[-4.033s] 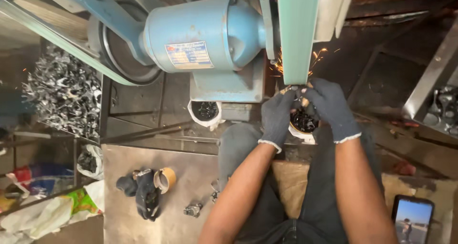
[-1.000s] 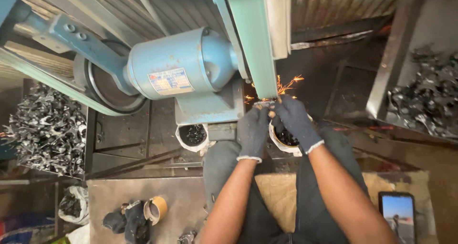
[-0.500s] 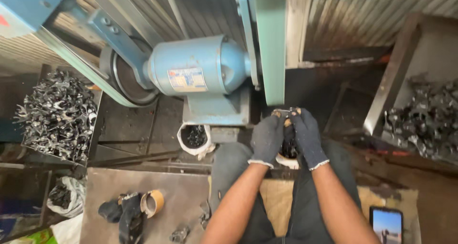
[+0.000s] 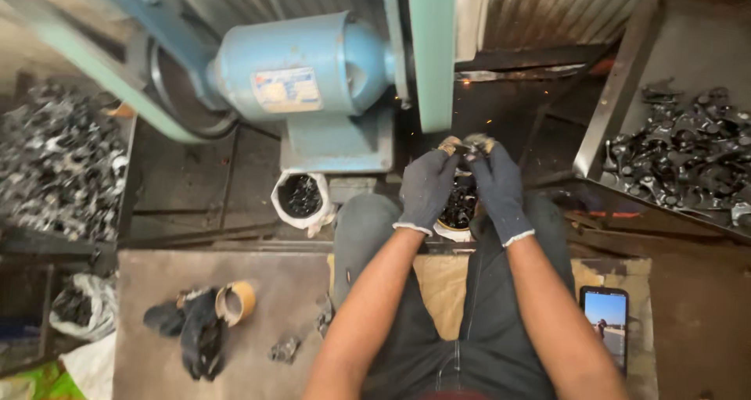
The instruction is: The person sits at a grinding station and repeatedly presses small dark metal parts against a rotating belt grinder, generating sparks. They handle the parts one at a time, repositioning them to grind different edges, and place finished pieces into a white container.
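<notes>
While sparks fleck the dark steel, both knit-gloved hands, left hand (image 4: 426, 189) and right hand (image 4: 498, 185), pinch one small metal piece (image 4: 468, 144).

Dusty metal bench (image 4: 258, 290) with tape roll (image 4: 235, 301) (dark rag (image 4: 195, 333) beside)

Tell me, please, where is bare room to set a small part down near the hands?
The grey slab is bare between the tape roll and the left forearm. The cushion above the phone is also free. Crowded: the right tray, the left pile, and the bowl under both hands.
</notes>
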`<state>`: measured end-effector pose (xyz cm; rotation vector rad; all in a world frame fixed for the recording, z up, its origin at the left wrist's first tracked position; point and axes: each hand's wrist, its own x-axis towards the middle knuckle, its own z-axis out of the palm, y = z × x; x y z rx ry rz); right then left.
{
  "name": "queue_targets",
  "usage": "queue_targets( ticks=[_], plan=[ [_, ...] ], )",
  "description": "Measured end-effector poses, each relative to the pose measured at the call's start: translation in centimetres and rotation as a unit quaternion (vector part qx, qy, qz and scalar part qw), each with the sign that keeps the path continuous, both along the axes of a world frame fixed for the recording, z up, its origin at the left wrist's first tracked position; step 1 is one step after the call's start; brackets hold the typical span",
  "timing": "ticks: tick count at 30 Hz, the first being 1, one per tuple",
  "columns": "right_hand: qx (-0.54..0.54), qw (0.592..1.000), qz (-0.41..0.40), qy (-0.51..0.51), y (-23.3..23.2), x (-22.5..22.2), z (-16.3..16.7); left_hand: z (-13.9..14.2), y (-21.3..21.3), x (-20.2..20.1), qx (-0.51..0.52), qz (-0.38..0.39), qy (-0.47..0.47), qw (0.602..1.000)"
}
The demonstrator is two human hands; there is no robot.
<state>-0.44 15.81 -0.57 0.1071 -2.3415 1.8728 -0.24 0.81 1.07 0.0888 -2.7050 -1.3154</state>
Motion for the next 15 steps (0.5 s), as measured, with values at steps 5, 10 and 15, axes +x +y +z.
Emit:
queue_targets(
  ticks=[5, 10, 15],
  plan=[
    [0.167, 0.981, 0.096, -0.026, -1.0, 3.4, 2.2, 2.5, -3.3, 2.9, 0.100, -0.041, -0.029, 0.994],
    [-0.030, 0.982, 0.145, -0.114, -0.1, 6.1, 3.4, 3.9, -2.8, 5.5, 0.095, -0.073, -0.090, 0.989],
    [-0.221, 0.925, 0.232, -0.205, -0.3, 6.7, 5.0, 4.8, -2.6, 6.5, 0.313, -0.091, -0.208, 0.922]
  ],
)
